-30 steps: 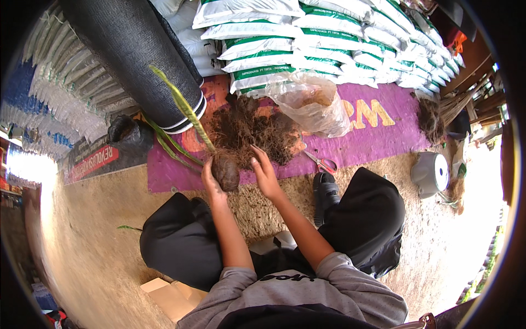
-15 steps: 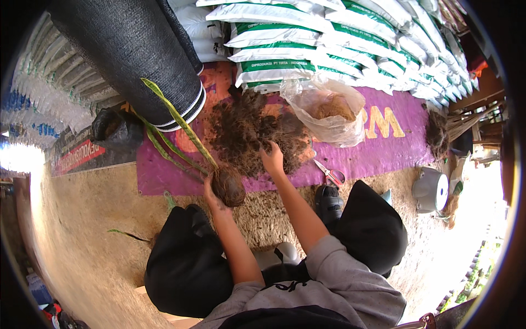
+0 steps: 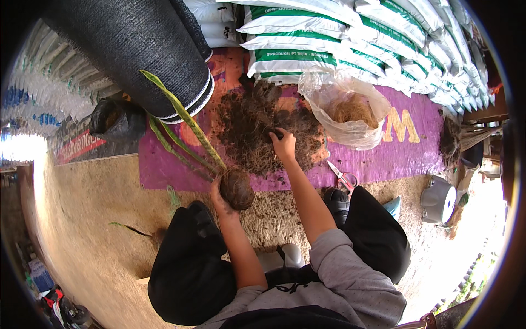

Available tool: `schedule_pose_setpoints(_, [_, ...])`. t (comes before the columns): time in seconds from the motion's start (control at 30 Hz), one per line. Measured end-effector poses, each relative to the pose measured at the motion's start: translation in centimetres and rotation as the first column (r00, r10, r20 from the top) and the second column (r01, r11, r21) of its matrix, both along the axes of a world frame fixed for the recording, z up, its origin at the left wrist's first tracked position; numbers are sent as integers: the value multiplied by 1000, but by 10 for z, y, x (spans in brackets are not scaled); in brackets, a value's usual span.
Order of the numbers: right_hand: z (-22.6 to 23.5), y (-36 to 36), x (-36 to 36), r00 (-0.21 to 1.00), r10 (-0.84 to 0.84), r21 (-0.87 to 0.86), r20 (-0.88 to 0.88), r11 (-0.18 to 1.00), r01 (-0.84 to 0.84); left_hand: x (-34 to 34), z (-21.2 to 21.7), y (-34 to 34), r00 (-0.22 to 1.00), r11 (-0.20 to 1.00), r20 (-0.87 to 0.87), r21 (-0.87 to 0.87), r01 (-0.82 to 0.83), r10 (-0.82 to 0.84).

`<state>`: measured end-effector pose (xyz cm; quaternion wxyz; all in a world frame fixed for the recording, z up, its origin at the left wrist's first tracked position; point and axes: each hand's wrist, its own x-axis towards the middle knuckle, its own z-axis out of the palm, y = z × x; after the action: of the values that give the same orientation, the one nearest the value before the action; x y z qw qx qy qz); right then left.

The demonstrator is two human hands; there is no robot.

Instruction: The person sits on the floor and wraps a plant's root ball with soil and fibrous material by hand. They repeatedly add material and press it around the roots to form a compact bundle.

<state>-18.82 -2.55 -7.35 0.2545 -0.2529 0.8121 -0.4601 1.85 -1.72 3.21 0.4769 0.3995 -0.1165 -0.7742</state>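
My left hand (image 3: 219,200) is closed round the side of a brown, fibrous root ball (image 3: 237,189). From that ball a snake plant's long yellow-edged green leaves (image 3: 192,123) lean up and to the left. My right hand (image 3: 284,145) is over a heap of dark soil and stringy fibre (image 3: 246,131), its thumb and fingers drawn together. Something small and dark shows at those fingertips; I cannot make out what it is. The heap lies on a purple and orange printed sheet (image 3: 383,163).
A clear plastic bag of brown fibre (image 3: 353,112) stands right of the heap. Red-handled scissors (image 3: 345,178) lie near my right foot. Behind are a black mesh roll (image 3: 131,55) and stacked white-green sacks (image 3: 296,44). A grey pot (image 3: 438,200) lies at the right, a black bag (image 3: 118,126) at the left.
My right hand stays over the heap, its fingers now more drawn together with something dark at the tips. My left hand still holds the plant's ball. The whole view has shifted slightly.
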Motion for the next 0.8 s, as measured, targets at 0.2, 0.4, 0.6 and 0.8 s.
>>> schedule_pose_setpoints(0.2, [36, 4, -4, 934, 13, -188, -356, 979, -85, -4, -1, -1, 998, 999, 57, 37, -31, 29])
schedule_pose_setpoints(0.4, [34, 25, -16, 776, 96, -104, -624, 973, -204, -7, 3, 2, 998, 999, 62, 30, -34, 32])
schedule_pose_setpoints(0.6, [5, 45, -9, 963, 127, -24, -239, 990, -136, -11, 19, 2, 996, 997, 78, 55, -53, 49])
schedule_pose_setpoints(0.8, [-15, 32, -25, 929, -45, -178, 368, 977, 118, -15, 18, 7, 998, 998, 63, 55, -19, 16])
